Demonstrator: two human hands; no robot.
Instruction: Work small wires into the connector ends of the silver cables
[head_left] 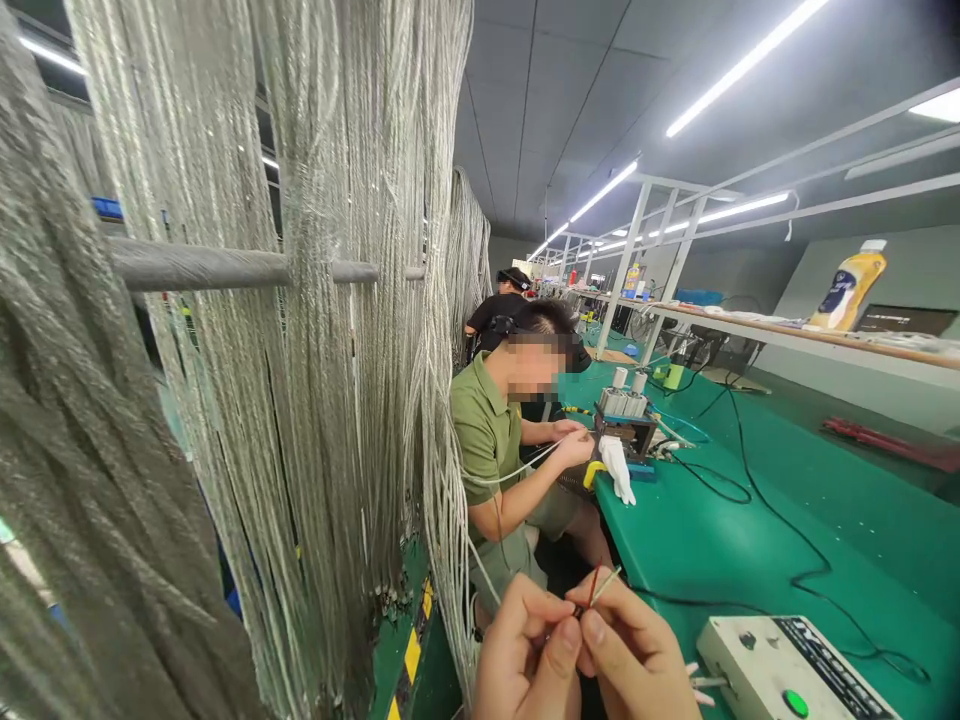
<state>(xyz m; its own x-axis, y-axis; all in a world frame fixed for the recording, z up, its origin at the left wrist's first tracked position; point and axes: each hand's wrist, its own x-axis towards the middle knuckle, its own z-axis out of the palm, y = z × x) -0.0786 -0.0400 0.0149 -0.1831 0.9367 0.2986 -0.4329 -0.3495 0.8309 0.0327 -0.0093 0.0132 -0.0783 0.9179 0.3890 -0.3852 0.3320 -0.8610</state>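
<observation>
Close together at the bottom, both my hands are pinching a cable end from which thin insulated wires stick up. One wire is reddish brown (595,583) and one is whitish (607,584). My left hand (521,645) has thumb and forefinger pressed on the dark base of these wires. Just beside it, my right hand (634,640) is closed with thumb and forefinger on the same spot. The fingertips meet and hide most of the cable end. Right of my hands stands a beige control box (787,670) with a green button (795,703).
Long bundles of silvery cable (315,350) hang from a horizontal bar (202,265) on the left. Ahead, a seated co-worker (487,430) handles a cable by a small press (626,415). Black cords cross the green bench (697,550); a bottle (851,285) stands on the shelf.
</observation>
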